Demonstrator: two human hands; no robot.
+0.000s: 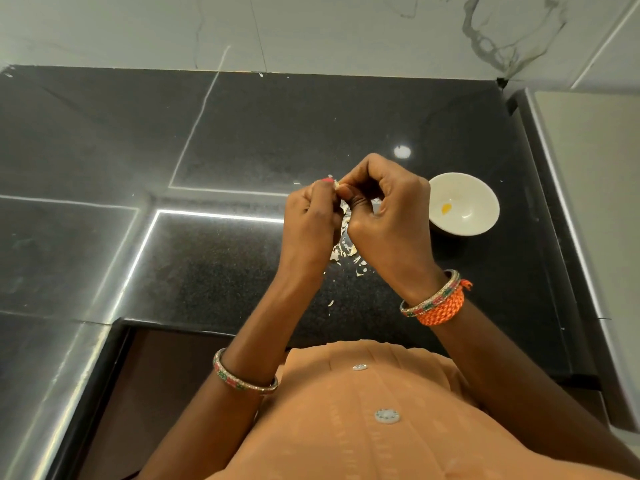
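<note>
Head view is showing both hands working just left of the small round white ceramic bowl (460, 187). The left hand (311, 223) and the right hand (389, 211) are meeting fingertip to fingertip, their curled fingers (360, 174) pinching a small pale papery-skinned piece (337, 184) above the glossy black stone bench (242, 133). Thin whitish peel scraps (346, 252) are lying on the bench under the hands, left of the bowl. A small yellow sliver (446, 208) is resting inside the bowl.
</note>
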